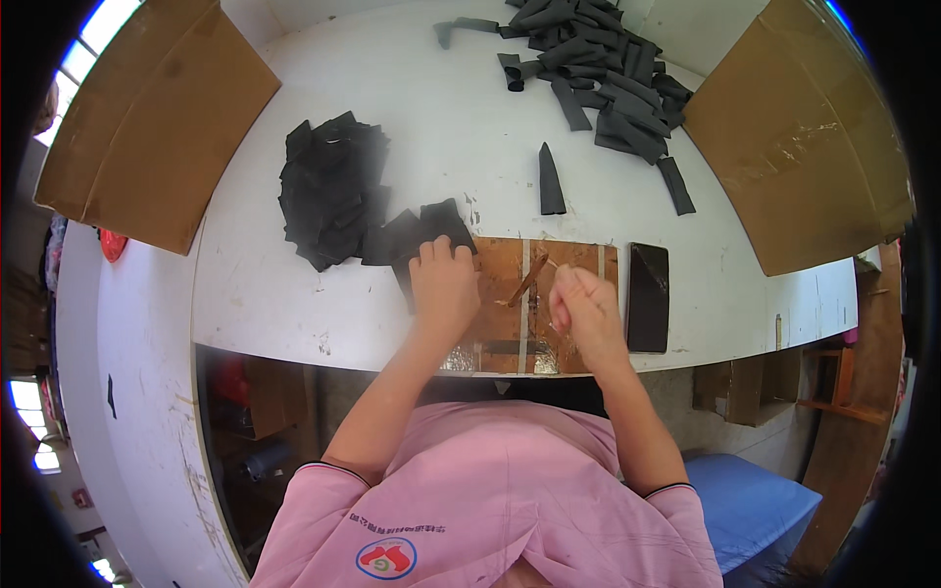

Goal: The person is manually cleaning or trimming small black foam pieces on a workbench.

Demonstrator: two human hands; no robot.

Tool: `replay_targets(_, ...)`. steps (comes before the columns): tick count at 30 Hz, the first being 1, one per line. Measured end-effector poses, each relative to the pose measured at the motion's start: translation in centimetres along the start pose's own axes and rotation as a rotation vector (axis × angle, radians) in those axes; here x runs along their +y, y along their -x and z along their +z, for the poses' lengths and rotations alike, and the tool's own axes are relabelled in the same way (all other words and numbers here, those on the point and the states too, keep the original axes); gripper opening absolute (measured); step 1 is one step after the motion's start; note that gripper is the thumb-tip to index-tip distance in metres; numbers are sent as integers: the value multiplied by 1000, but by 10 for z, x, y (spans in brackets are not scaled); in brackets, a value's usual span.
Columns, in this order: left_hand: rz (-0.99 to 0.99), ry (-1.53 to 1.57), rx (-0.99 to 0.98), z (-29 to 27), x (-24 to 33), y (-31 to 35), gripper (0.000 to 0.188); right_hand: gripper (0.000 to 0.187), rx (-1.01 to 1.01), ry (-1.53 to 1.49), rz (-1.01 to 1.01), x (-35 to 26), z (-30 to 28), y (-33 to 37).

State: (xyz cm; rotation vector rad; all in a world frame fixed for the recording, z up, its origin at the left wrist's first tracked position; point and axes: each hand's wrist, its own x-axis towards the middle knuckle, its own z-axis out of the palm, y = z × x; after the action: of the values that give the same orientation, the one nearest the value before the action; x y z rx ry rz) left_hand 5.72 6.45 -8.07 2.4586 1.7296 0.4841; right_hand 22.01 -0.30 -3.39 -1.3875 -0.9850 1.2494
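Note:
My left hand [443, 289] is at the near right edge of the flat black fabric pieces [336, 191], fingers bent together over one dark piece [446, 223]; their tips are partly hidden. My right hand [588, 312] hovers over the right side of a brown taped board [500, 257], fingers closed in a pinch. Something thin and pale shows at its fingertips, too small to name. Beside that hand a narrow brown stick-like piece [528, 280] slants across the board. Beyond the board lies a single tapered black fabric tube [551, 181].
A heap of rolled black fabric tubes [613, 83] lies at the far right of the white table [431, 127]. Brown cardboard panels stand at the left [162, 118] and right [799, 137]. A dark, flat rectangular object [648, 299] rests right of the board. A blue-covered block [750, 505] sits below.

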Motion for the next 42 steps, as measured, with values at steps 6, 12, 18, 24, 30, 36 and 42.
replay_targets(6,99,98,113,9,-17,-1,10,38,-185,259,50,15,17,27)
replay_targets(12,287,475,530,-39,-6,30,16,36,-174,283,12,10,31,30)
replay_targets(18,464,432,513,-38,-1,82,19,24,-31,33,-140,4,52,26)
replay_targets(24,382,557,432,-32,1,85,19,19,48,145,-209,12,55,25)
replay_targets(30,44,1021,254,-72,5,61,24,19,11,563,-564,2,42,25)
replay_targets(36,-148,1403,-328,-102,-4,40,17,16,-340,774,-574,-17,27,27)
replay_targets(42,52,1116,-532,-110,-8,39,12,17,-510,891,-545,-25,20,25)
